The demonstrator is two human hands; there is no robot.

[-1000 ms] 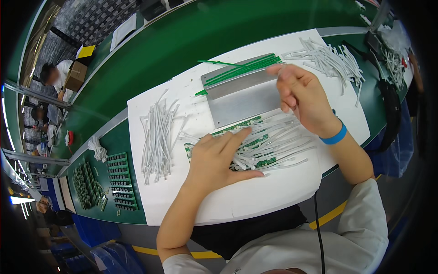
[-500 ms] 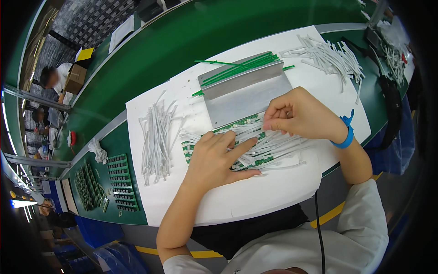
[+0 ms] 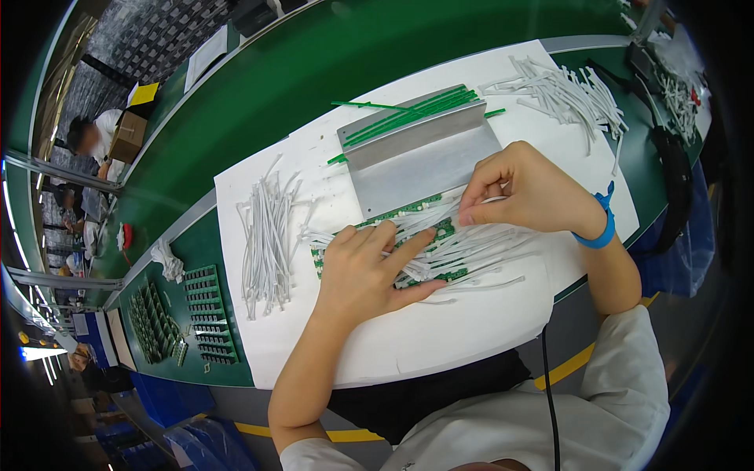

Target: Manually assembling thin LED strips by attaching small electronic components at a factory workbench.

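Note:
A green circuit board panel (image 3: 444,229) lies on white paper, largely covered by thin white cables (image 3: 487,250) that fan out to the right. Across its left part rests my left hand (image 3: 357,271), fingers spread and pressed down on the board and cables. My right hand (image 3: 522,192), with a blue wrist strap (image 3: 602,228), is above the board's far right part. Its thumb and forefinger pinch a white cable, whose held end is hidden by the fingers. Just behind the board stands an angled metal plate (image 3: 428,169).
Green strips (image 3: 416,118) lie on the metal plate's far ledge. Loose white cables form one pile (image 3: 267,235) at left and another pile (image 3: 565,98) at far right. Further left, slotted green boards (image 3: 210,314) sit on the green table. A co-worker (image 3: 102,141) is at the far left.
My right hand has shifted slightly right and away from my left hand, still pinching. The left hand has slid a little left. The cables at the right have spread slightly.

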